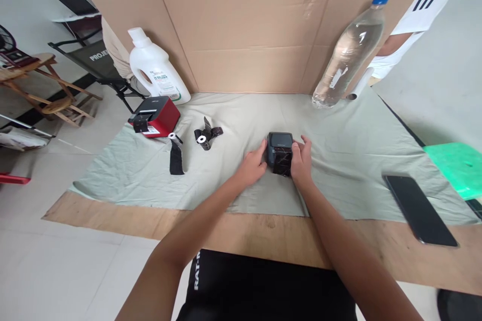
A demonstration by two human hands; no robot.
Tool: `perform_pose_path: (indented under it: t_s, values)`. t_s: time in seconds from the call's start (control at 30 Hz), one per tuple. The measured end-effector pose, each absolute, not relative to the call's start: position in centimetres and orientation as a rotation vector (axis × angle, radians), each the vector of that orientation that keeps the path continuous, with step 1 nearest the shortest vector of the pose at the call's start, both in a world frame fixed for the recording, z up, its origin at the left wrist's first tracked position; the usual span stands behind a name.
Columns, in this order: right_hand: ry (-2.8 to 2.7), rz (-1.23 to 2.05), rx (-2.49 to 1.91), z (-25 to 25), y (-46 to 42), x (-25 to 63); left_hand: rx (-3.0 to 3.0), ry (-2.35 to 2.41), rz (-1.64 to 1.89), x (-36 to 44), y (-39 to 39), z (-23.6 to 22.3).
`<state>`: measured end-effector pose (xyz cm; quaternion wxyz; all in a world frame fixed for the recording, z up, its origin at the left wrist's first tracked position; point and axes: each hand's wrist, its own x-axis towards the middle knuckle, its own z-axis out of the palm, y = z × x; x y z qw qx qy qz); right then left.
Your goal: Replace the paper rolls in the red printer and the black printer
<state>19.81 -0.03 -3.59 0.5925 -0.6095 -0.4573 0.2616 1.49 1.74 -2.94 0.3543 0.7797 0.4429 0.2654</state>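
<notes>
A small black printer [280, 140] sits on the cloth between my hands, a dark glossy strip [282, 161] hanging down its front. My left hand [253, 164] presses its fingertips to the printer's left side, index finger stretched along it. On the right side, my right hand [302, 160] grips with the thumb at the front corner, and one finger sticks up and away. Left of my hands lie a paper roll with a black strip [175, 155] pulled out and another black roll [204, 141] with curled pieces. Behind them stands a red and black printer [165, 115].
A white detergent jug [156, 67] and a large clear bottle [350, 55] lean against a cardboard panel [248, 25]. A phone [419, 210] lies at the right front edge, near a green plastic item [455, 165]. People are partly visible behind the panel.
</notes>
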Motion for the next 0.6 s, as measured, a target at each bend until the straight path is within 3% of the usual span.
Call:
perform_pose_path:
  t_s: [0.37, 0.6]
  values:
    - [-1.146, 0.464, -1.578, -3.7, 0.2, 19.0, 2.096, 1.177, 0.601, 0.8, 2.5, -3.3]
    - [-1.214, 0.467, -1.588, -3.7, 0.0, 18.6, 1.746, 1.100, 0.740, 0.7, 3.4, -3.8]
